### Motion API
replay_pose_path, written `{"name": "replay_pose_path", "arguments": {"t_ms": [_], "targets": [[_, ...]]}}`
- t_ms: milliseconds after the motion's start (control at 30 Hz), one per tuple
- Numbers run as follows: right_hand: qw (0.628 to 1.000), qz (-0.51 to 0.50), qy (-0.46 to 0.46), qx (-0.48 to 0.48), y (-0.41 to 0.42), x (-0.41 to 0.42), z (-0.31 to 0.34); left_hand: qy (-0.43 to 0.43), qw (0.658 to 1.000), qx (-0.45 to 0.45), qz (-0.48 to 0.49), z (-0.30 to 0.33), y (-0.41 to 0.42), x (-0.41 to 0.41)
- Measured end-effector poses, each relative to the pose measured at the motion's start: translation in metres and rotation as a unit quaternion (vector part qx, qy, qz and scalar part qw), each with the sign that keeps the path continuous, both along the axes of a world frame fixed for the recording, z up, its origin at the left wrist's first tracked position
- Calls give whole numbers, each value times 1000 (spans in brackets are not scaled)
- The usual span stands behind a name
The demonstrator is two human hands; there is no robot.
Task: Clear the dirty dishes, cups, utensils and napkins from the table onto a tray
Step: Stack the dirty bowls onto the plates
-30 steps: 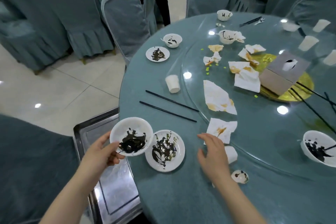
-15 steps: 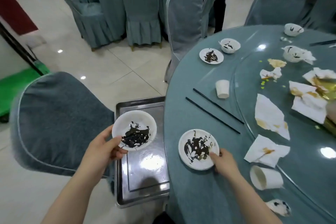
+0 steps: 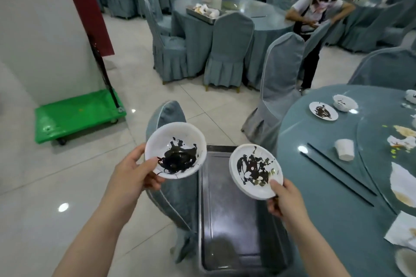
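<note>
We hold a dirty bowl (image 3: 175, 150) in our left hand (image 3: 132, 175) and a stained plate (image 3: 255, 171) pinched in our right hand (image 3: 284, 198), both above the tray (image 3: 225, 220), so next we should lower them gently inside.

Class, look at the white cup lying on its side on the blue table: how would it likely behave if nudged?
The white cup lies on its side, so it would probably roll. It looks thin and disposable, so likely light and easily crushed. The smooth blue table may let it slide.

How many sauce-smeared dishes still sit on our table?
2 clearly: a plate and a bowl beside it at the far edge. Another bowl is cut off at the frame's right; more may be hidden.
</note>
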State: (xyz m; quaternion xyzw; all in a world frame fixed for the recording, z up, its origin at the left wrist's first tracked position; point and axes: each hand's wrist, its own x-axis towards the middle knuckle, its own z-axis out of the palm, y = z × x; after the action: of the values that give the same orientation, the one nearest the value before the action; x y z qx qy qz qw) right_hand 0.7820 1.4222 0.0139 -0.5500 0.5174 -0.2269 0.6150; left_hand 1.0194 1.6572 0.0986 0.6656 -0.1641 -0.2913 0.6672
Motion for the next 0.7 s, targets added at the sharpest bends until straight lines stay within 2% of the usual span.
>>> {"name": "replay_pose_path", "arguments": {"t_ms": [200, 333, 500, 700], "targets": [[997, 43, -46, -36, 63, 96, 43, -3, 998, -5, 63, 13, 72, 72], [995, 69, -55, -37, 81, 152, 65, 7, 994, -15, 108, 11, 91, 120], [995, 79, -57, -27, 74, 221, 87, 32, 992, -32, 121, 7, 77, 184], [994, 57, -88, -6, 38, 322, 91, 13, 993, -17, 117, 15, 30, 291]]}}
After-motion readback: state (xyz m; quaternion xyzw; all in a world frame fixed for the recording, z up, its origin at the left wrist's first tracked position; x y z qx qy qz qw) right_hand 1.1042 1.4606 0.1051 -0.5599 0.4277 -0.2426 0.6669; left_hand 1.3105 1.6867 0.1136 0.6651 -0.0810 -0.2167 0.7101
